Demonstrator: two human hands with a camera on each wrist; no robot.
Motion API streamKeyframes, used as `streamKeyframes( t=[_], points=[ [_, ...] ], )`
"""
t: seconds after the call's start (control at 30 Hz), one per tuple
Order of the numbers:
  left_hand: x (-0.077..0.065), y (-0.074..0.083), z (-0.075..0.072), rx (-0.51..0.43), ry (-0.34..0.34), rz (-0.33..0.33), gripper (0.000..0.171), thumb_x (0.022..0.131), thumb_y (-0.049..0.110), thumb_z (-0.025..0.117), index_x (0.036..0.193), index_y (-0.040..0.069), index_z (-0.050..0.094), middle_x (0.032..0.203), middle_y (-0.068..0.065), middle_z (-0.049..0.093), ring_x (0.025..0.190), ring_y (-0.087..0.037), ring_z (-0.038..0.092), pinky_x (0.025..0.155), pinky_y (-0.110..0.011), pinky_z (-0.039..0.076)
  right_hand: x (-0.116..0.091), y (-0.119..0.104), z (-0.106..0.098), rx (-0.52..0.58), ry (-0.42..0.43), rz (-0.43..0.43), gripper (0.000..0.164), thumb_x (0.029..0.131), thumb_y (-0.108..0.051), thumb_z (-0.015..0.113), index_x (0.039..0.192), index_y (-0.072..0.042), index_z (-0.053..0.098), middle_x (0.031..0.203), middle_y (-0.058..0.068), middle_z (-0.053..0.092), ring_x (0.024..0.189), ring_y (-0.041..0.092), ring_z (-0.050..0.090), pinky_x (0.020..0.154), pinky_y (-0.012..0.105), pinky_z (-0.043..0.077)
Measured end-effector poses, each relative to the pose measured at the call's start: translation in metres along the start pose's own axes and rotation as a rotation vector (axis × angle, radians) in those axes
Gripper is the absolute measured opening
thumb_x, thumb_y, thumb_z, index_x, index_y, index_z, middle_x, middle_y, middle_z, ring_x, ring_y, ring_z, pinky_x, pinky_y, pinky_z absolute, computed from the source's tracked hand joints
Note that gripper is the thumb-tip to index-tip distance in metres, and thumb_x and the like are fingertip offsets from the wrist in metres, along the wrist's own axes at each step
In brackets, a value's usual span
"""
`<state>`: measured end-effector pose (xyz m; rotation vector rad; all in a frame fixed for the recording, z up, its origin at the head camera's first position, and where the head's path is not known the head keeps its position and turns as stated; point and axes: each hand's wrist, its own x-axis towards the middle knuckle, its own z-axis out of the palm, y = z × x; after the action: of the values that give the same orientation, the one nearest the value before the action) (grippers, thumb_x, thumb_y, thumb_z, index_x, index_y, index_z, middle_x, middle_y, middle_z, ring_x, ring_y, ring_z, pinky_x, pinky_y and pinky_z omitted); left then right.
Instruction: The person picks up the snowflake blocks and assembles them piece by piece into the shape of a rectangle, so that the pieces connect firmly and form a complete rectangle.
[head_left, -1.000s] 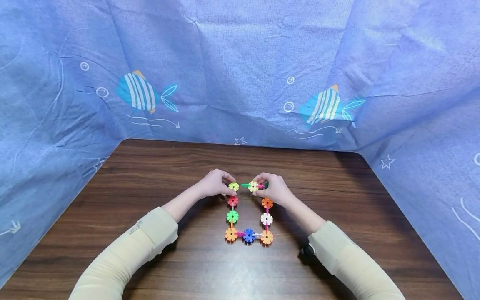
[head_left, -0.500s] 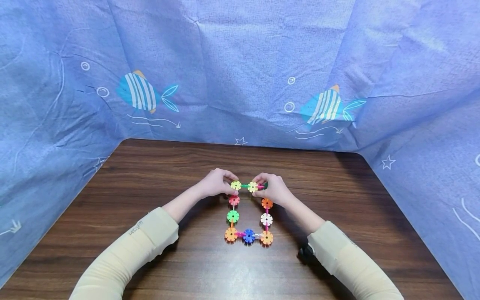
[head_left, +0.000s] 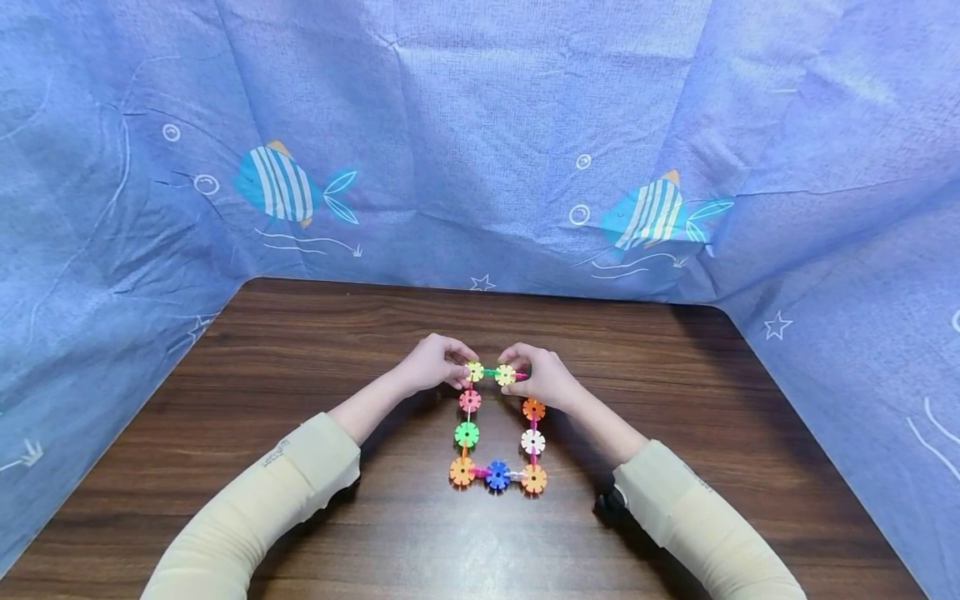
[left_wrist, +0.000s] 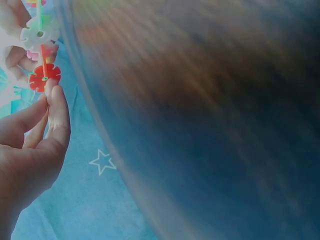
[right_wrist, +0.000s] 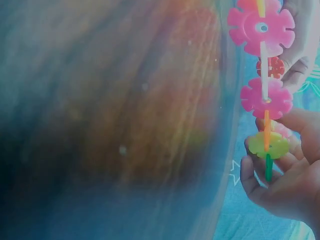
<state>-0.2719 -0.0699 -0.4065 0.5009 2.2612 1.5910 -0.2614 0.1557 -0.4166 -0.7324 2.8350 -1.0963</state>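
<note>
Slotted plastic discs, joined edge to edge, form a roughly square ring on the table. At its far left corner my left hand [head_left: 435, 364] pinches a yellow interlocking disc [head_left: 475, 372]. My right hand [head_left: 546, 377] holds the far side near the other corner, thumb and fingers about a pale yellow disc [head_left: 506, 375]. Between these two is a green disc [head_left: 490, 372] seen edge-on. The left wrist view has my left fingertips [left_wrist: 56, 92] at the rim of a red disc [left_wrist: 45, 77]. Right-hand fingers partly hide the far right corner.
Nearer in the ring lie a red disc [head_left: 470, 401], a green one [head_left: 467, 434], a blue one [head_left: 497, 476] and a white one [head_left: 533, 442]. The brown wooden table [head_left: 337, 517] reaches back to a blue fish-print cloth [head_left: 480, 208].
My left hand has brought its yellow disc rightward against the green disc, closing the gap, and its grip has shifted. The ring's left side tilted slightly right. My right hand has barely moved.
</note>
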Motion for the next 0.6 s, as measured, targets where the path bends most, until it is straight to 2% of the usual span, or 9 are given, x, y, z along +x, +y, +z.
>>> streamKeyframes(
  t=[0.2, 0.4, 0.6],
  points=[
    [0.0017, 0.0003, -0.0004, -0.064, 0.034, -0.019, 0.023, 0.082, -0.011, 0.063, 0.106, -0.011, 0.064, 0.087, -0.019, 0.068, 0.06, -0.014, 0.066, 0.063, -0.033, 0.058, 0.0008, 0.0026, -0.0005, 0.049, -0.022, -0.066, 0.031, 0.076, -0.014, 0.079, 0.105, -0.012, 0.068, 0.082, -0.002, 0.07, 0.074, 0.01, 0.061, 0.064, 0.026, 0.045],
    [0.0031, 0.0012, 0.0003, -0.06, 0.064, -0.009, 0.022, 0.082, -0.009, 0.065, 0.104, -0.01, 0.066, 0.087, -0.019, 0.069, 0.06, -0.015, 0.066, 0.062, -0.034, 0.057, 0.0024, 0.0011, -0.0002, 0.07, 0.043, -0.058, 0.013, 0.083, -0.02, 0.073, 0.095, -0.014, 0.074, 0.076, -0.004, 0.07, 0.063, 0.009, 0.058, 0.055, 0.022, 0.046],
    [0.0034, 0.0023, 0.0026, -0.042, 0.083, 0.006, 0.022, 0.081, -0.009, 0.066, 0.103, -0.011, 0.067, 0.087, -0.021, 0.07, 0.059, -0.013, 0.066, 0.061, -0.032, 0.057, 0.0016, -0.0014, 0.0001, 0.137, 0.081, -0.023, 0.008, 0.082, -0.017, 0.075, 0.088, -0.013, 0.077, 0.075, 0.0, 0.073, 0.06, 0.007, 0.06, 0.054, 0.021, 0.049]
  ],
)
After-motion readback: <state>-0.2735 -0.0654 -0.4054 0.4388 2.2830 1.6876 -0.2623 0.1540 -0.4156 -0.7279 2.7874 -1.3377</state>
